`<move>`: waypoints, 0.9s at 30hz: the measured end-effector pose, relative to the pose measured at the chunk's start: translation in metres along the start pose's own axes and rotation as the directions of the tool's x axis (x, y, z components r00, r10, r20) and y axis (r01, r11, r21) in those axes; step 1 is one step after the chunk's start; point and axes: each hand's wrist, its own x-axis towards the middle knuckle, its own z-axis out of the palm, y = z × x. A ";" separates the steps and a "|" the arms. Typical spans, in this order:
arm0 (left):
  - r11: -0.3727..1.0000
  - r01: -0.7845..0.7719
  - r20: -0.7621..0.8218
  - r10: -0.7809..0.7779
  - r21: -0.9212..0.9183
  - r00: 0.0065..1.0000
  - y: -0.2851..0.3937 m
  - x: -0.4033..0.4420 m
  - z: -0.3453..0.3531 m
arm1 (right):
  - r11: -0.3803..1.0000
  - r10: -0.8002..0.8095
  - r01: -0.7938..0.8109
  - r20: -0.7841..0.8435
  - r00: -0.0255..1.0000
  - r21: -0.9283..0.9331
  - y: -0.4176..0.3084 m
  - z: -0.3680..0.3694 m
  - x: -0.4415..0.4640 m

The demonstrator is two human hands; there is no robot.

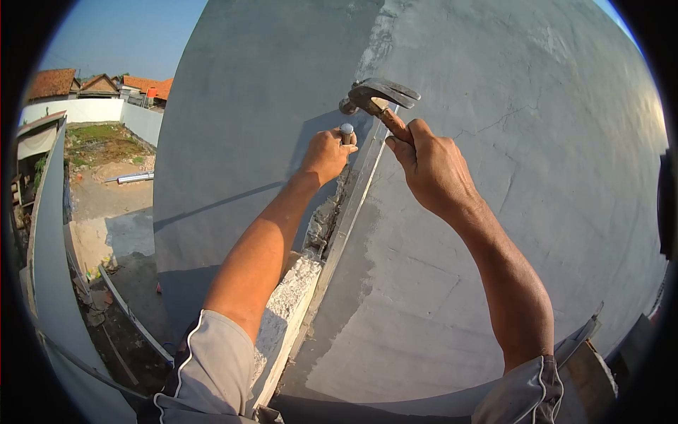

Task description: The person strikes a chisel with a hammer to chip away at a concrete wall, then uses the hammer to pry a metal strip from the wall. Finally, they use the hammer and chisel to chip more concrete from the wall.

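Note:
My left hand (326,157) is closed around a metal chisel (346,129), with its round struck end facing me. The chisel's tip is hidden behind my fingers, near the wall's edge. My right hand (439,173) grips a claw hammer (378,92) by its wooden handle. The hammer's head is just above and to the right of the chisel, apart from it, its claw pointing right. Below my hands a long, straight pale strip (345,225) runs along the wall's corner, beside rough, broken masonry (323,225).
A grey plastered wall (466,268) with fine cracks spreads to the right, and a darker face (233,141) lies left. Rough pale masonry (289,297) is by my left forearm. Far below left are a yard (106,187), metal pipes (134,177) and a white boundary wall (85,109).

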 end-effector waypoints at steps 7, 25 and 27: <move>0.993 0.007 0.033 -0.003 -0.118 0.999 0.007 0.008 0.005 | 0.969 -0.220 0.249 -0.448 0.866 0.005 0.003 -0.036 0.001; 0.999 0.011 0.074 -0.014 0.043 0.997 0.015 0.021 0.011 | 0.838 -0.441 0.538 -0.691 0.573 -0.089 0.023 -0.001 0.016; 0.994 0.104 0.049 -0.105 0.015 0.993 0.015 0.017 0.011 | 0.989 0.135 -0.132 0.054 0.989 -0.063 0.020 0.011 0.020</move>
